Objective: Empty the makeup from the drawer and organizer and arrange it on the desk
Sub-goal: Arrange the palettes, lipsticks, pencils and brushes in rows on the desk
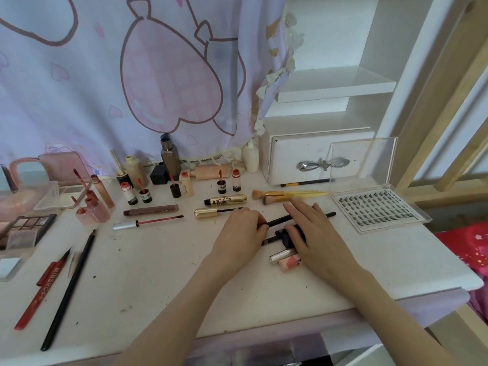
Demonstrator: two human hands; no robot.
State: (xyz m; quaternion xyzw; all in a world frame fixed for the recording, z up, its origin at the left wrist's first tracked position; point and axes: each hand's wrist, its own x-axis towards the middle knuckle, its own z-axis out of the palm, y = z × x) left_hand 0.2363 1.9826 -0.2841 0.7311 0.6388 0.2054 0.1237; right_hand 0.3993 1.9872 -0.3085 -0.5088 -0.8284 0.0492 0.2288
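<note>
On the tabletop (148, 265), the left hand (241, 231) pinches a black pencil (280, 221); the right hand (314, 233) lies flat, fingers (297, 211) straight, over small tubes (286, 257).

On the surface (148, 265), the drawer box (311, 157) stands at the back right, the lash case (375, 207) to its right, brushes (287, 195) before it, bottles (169, 180) along the back, pencils (66, 286) front left.

eyeshadow palette (25, 228) cut off left, drawer front (311, 350) cropped
</note>
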